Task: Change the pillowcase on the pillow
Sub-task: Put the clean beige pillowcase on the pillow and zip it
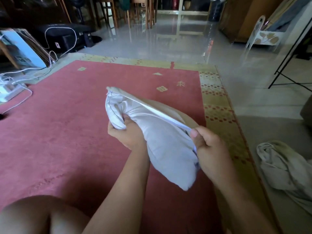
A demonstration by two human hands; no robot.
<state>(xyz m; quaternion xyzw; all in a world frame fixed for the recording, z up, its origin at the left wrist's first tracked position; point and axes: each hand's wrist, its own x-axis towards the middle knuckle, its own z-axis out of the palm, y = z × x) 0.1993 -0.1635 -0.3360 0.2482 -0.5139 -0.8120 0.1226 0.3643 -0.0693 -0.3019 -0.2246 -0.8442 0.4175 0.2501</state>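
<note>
Above the rug [67, 124], your left hand [128, 132] clamps its fingers on the pillow [160, 137] and your right hand [209, 149] pinches the case [170, 107] edge; pull unevenly and that edge could slip free.

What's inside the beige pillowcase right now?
The white pillow shows at the pillowcase's open edge. The left hand grips the pillow and the right hand pinches that edge. The pillowcase hides the pillow's far side, so how deep it sits cannot be seen.
</note>
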